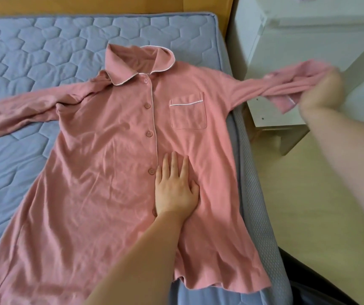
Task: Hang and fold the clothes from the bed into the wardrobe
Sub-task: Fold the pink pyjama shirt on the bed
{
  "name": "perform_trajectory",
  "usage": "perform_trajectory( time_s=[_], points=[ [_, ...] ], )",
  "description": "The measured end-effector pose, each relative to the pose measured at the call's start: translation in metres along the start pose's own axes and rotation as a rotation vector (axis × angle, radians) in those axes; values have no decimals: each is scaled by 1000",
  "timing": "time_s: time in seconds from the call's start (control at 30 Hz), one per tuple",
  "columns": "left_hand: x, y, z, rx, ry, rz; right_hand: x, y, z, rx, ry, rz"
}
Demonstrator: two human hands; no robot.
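One pink nightshirt [115, 150] is lying front-up on the bed [33, 51], buttoned. The collar [132, 62] is pointing toward the wooden headboard [88, 5] and the hem is lying toward you. It's sitting close to the bed's right edge, on the blue quilted cover.

You're pressing your left hand [174, 190] flat on the shirt front, palm down, fingers straight and nearly together. It's just right of the button placket [153, 119] and below the chest pocket [187, 115]. It's gripping nothing, just pinning cloth.

Your right hand [321, 91] is gripping the cuff end of the right-side sleeve [264, 86], closed round bunched fabric. Heavy motion blur there, so finger detail isn't reading.

That sleeve is stretching out straight past the mattress edge, hanging in the air in front of the white nightstand [308, 40].

The other sleeve [16, 111] is lying on the mattress, running out to the left frame edge and wrinkling near the shoulder.

The shirt body is lying mostly smooth, creasing lightly round your left palm.

Pale floor [308, 194] is showing to the right of the bed. A dark object [330, 296] is sitting in the bottom right corner; can't tell what it is.
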State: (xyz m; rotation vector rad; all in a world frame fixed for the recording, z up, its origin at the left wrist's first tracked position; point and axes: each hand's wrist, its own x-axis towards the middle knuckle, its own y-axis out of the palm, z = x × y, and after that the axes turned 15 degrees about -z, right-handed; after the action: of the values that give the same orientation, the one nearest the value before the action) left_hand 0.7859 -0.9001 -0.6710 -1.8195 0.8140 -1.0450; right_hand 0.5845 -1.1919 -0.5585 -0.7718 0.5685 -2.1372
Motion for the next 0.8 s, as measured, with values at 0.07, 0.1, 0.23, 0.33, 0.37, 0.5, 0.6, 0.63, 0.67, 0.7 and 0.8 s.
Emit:
perform_trajectory(
  time_s=[0.07, 0.1, 0.23, 0.33, 0.37, 0.5, 0.6, 0.63, 0.67, 0.7, 0.8],
  points=[
    [1, 0, 0, 4, 2, 5, -1, -3, -19, -272, -44, 183],
    [1, 0, 0, 2, 2, 10, -11, -4, -26, -414, -93, 306],
    [1, 0, 0, 14, 4, 13, -75, 2, -23, -274, -242, 402],
    [0, -1, 0, 20, 8, 4, -124, 12, -9, -105, -233, 505],
    [0, -1, 0, 21, 7, 1, -135, 14, -6, -74, -212, 551],
    [0, -1, 0, 26, 11, 4, -148, 11, 0, -22, -270, 569],
    [0, -1, -1, 28, 9, -14, -146, 7, 7, -76, -195, 743],
    [0, 0, -1, 27, 8, -20, -147, 7, 8, -138, -152, 865],
    [0, 0, -1, 27, 9, -23, -146, 8, 8, -189, -99, 940],
    [0, 0, 0, 29, 10, -25, -144, 9, 6, -199, -42, 936],
    [0, 1, 0, 30, 10, -45, -133, 11, -8, -129, 84, 666]
  ],
)
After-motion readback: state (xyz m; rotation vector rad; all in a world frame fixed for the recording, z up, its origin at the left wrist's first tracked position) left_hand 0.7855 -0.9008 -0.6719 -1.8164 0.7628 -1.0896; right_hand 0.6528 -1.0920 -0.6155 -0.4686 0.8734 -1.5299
